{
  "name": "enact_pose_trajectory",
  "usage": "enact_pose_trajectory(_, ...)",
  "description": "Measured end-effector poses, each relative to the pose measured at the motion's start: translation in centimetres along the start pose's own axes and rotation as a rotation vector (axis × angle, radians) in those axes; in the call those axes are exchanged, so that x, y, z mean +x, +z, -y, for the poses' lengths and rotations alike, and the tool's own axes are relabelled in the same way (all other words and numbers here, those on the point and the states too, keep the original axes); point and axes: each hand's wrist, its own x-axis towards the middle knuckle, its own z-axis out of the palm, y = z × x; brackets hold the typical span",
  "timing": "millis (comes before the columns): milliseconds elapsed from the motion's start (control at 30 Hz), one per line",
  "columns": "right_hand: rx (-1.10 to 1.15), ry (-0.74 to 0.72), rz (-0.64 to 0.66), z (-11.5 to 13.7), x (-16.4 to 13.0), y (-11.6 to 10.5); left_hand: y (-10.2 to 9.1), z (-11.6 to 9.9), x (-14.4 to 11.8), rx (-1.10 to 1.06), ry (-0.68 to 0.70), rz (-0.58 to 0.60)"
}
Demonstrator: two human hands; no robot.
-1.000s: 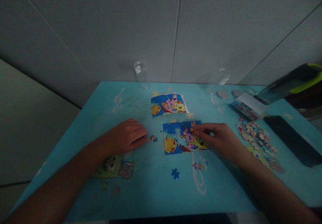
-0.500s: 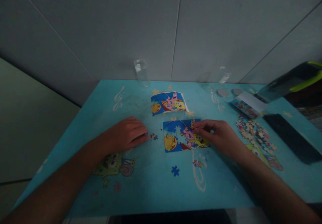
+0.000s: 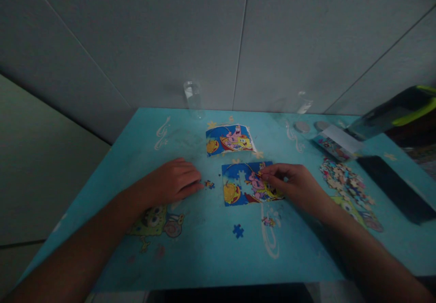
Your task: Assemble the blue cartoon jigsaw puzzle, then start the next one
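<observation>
Head view: the partly assembled puzzle lies flat near the middle of the surface, a gap showing in its upper left part. The right hand rests on the puzzle's right portion, fingertips pinched near its upper edge; whether a piece sits between them cannot be told. The left hand lies flat and relaxed on the surface to the puzzle's left, holding nothing, fingertips just beside a small loose piece. A reference picture lies beyond the puzzle toward the far edge; a blue loose piece and another small piece lie nearer the front edge. A heap of unsorted pieces occupies the right side, near a dark flat object; a clear cup stands at the far edge. Seating a piece well probably calls for matching its colours to the reference, aligning tabs, and pressing straight down while the other hand steadies the assembled section.
</observation>
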Motion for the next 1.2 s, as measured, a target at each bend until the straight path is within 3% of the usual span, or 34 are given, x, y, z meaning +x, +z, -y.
enact_pose_trajectory(767,-0.041,-0.095,0.028,-0.28,0.16,0.28,-0.06,-0.08,0.04,0.022,-0.014,0.032)
enact_pose_trajectory(1200,0.000,-0.028,-0.014,-0.71,0.25,0.47,-0.09,-0.15,-0.01,0.019,-0.013,0.017)
